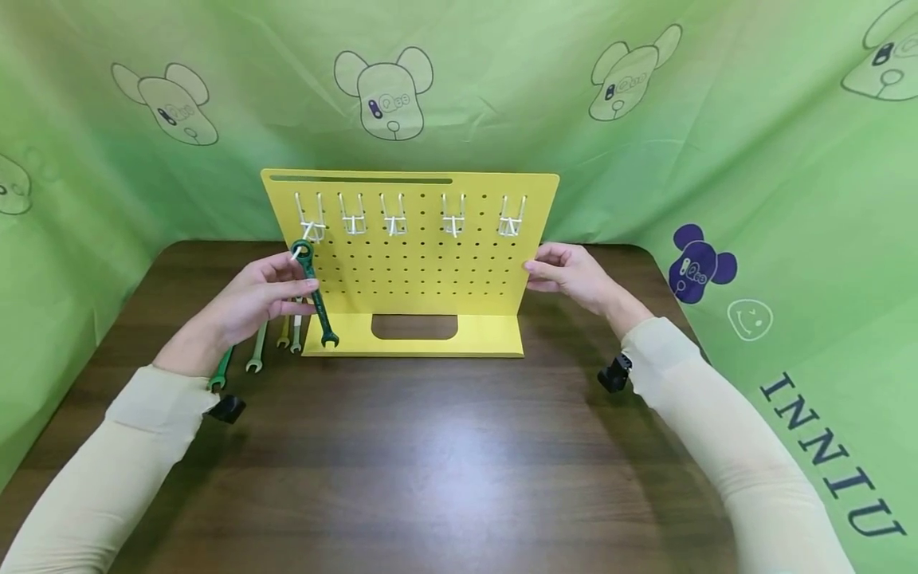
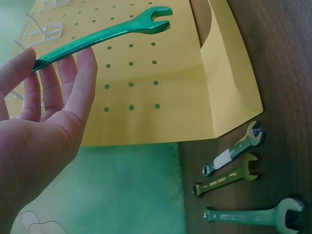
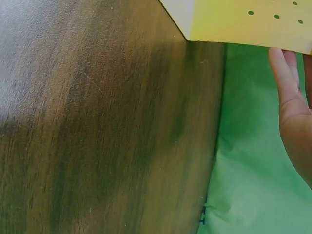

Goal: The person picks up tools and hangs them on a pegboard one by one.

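Observation:
My left hand (image 1: 260, 296) pinches a dark green combination wrench (image 1: 319, 307) between thumb and fingers. The wrench slants with its open jaw low, and its ring end overlaps the tip of the leftmost white hook (image 1: 312, 229); whether the hook passes fully through the ring, I cannot tell. In the left wrist view the thumb covers that end of the wrench (image 2: 107, 34). A yellow pegboard (image 1: 423, 275) stands upright on its base. At the board's right edge my right hand (image 1: 566, 275) grips it, thumb in front and the other fingers partly hidden behind.
Several more wrenches lie on the brown table left of the board, among them a pale green one (image 1: 257, 351) and an olive one (image 2: 226, 179). More white hooks (image 1: 394, 217) line the board's upper part. A green printed cloth (image 1: 502, 96) hangs behind the table.

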A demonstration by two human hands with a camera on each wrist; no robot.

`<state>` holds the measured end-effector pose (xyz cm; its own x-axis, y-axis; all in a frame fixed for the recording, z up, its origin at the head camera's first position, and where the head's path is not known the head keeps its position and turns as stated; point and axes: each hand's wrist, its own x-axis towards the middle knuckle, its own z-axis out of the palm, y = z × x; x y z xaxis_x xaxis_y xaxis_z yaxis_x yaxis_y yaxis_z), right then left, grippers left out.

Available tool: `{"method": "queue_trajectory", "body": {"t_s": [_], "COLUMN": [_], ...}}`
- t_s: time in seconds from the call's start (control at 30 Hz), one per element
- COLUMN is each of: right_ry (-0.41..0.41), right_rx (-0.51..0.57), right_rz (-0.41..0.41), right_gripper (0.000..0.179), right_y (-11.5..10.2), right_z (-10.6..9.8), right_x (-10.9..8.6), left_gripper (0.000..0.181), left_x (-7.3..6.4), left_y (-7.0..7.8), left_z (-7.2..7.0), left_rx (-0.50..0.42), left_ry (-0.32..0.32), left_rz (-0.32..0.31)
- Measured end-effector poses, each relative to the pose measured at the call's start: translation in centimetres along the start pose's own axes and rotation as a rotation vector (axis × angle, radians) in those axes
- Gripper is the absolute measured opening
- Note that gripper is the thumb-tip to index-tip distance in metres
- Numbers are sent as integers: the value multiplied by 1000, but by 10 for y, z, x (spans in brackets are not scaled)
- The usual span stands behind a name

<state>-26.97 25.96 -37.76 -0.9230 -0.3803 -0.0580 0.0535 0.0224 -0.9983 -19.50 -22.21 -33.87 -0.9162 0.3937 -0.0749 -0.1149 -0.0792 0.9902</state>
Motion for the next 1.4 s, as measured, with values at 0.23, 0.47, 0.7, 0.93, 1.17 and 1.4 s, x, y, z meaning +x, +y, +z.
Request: {"method": "queue_trajectory", "body": {"t_s": [0.23, 0.47, 0.7, 0.93, 1.17, 1.4], "right_ry": [-16, -25, -27, -8, 5, 9], "right_rx": [10, 44, 23, 38, 47, 68], "right_rz": [-1, -13, -9, 1, 4, 6], "right_gripper": [12, 10, 12, 10, 10, 11], "right_y": [1, 3, 2, 2, 2, 2], "right_z": [1, -1, 1, 2, 4, 4], "right_x": [2, 1, 1, -1, -2, -2], "left_gripper": [9, 12, 6, 17, 14, 15], "left_x": [5, 12, 16, 22, 25, 28], "left_y": [-3, -1, 3, 7, 6, 3], "left_z": [-3, -1, -2, -1, -2, -7], "left_rx": [-96, -143, -212, -222, -231, -214], "left_ry": [13, 87, 116, 164, 162, 162], "left_rz": [-41, -96, -128, -167, -166, -175]}}
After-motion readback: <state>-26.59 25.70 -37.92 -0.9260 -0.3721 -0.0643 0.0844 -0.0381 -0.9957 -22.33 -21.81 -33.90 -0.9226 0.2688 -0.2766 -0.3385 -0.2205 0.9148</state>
